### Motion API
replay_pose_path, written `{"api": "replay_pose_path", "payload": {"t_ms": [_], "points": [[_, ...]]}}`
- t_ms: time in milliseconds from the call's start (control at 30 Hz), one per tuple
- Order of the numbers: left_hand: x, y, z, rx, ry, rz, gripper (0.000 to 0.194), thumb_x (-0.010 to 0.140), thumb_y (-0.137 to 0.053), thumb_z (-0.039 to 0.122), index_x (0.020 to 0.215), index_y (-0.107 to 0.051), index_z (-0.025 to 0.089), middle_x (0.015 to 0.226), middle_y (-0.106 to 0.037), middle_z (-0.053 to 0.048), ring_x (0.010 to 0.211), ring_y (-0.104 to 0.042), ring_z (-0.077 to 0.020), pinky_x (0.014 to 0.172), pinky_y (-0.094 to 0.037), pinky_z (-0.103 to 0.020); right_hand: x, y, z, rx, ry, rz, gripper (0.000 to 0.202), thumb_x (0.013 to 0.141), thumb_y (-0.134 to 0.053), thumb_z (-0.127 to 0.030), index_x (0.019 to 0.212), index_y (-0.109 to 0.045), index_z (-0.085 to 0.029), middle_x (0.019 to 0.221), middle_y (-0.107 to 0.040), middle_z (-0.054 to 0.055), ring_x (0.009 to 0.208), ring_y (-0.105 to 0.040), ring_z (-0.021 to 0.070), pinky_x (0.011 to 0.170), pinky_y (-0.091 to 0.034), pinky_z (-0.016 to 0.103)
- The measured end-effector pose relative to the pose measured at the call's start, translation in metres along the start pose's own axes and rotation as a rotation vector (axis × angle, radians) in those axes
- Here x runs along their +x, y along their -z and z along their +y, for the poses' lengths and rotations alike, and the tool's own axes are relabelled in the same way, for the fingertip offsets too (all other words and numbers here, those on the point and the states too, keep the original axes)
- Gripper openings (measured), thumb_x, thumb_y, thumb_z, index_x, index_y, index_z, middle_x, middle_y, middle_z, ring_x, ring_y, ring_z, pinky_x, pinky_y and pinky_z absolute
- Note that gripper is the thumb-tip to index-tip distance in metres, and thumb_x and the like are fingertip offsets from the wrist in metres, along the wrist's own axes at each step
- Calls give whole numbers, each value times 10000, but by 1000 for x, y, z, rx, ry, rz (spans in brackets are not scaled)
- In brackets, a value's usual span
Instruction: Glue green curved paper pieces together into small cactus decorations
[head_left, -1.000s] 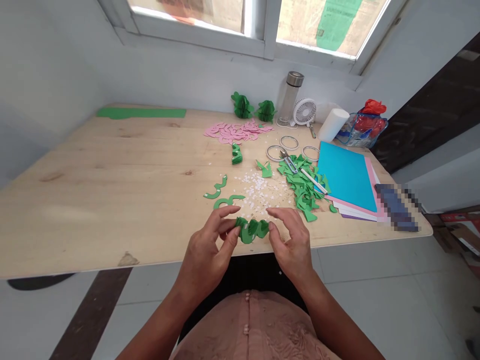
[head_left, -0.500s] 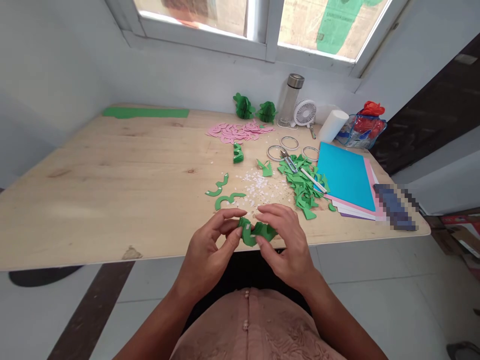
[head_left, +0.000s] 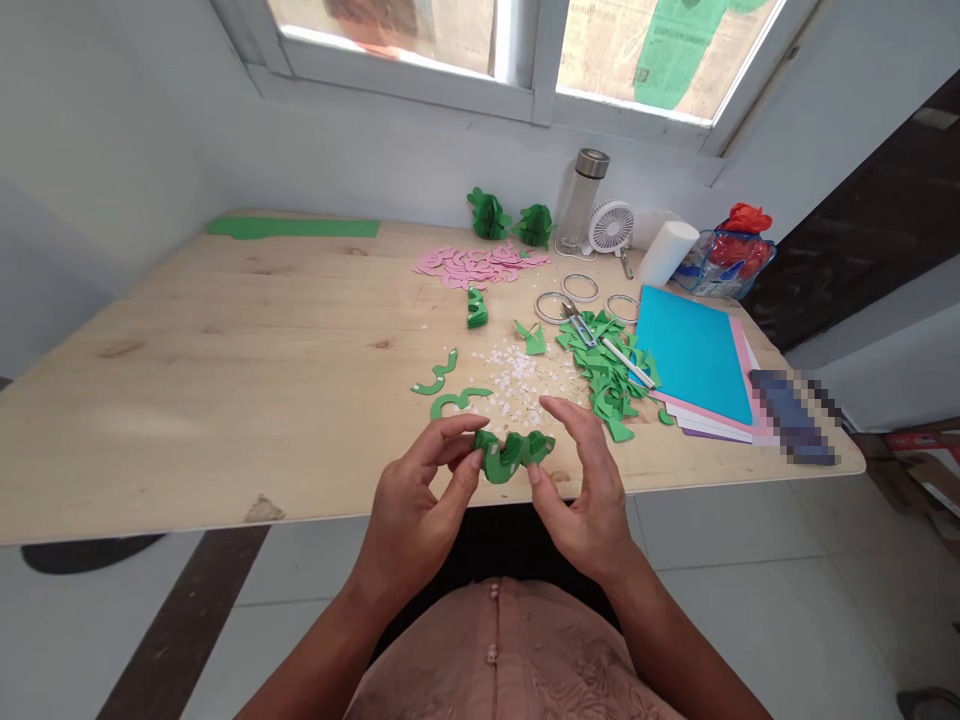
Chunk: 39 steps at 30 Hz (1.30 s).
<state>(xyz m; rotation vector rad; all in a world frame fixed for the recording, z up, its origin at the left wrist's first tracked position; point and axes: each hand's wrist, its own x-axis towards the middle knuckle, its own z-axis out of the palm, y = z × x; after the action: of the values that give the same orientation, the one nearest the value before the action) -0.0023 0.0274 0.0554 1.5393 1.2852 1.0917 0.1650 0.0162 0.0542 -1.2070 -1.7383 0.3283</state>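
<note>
Green paper stack (head_left: 498, 467), one, in left hand (head_left: 412, 500) pinch; right hand (head_left: 591, 495) spread-fingered; two loose strips (head_left: 442, 407) beyond.

- An indoor papercraft corner; whether in a home or a small workshop cannot be told.
- Wooden bench (head_left: 300, 330) against a white wall (head_left: 360, 140), below a window (head_left: 420, 85).
- Craft supplies toward the right: green offcuts (head_left: 611, 385), snips (head_left: 580, 326), coloured sheets (head_left: 694, 355).
- Personal items at the far side: bottle (head_left: 581, 205), small fan (head_left: 610, 227).
- Tiled floor (head_left: 750, 560).
</note>
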Motion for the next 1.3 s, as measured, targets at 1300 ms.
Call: {"api": "replay_pose_path", "payload": {"t_ms": [1300], "points": [[-6,-2,4,-233,88,-109,189,849,-584,272,1024,-602,201,929,-698,-53,893,-682,-207,788,-548,-322,-2,-11,1,-39,77,-84,169,859,-570,-213,1009,-643,-235,900,-719,40,1007,-614,238,909,-439,443]]}}
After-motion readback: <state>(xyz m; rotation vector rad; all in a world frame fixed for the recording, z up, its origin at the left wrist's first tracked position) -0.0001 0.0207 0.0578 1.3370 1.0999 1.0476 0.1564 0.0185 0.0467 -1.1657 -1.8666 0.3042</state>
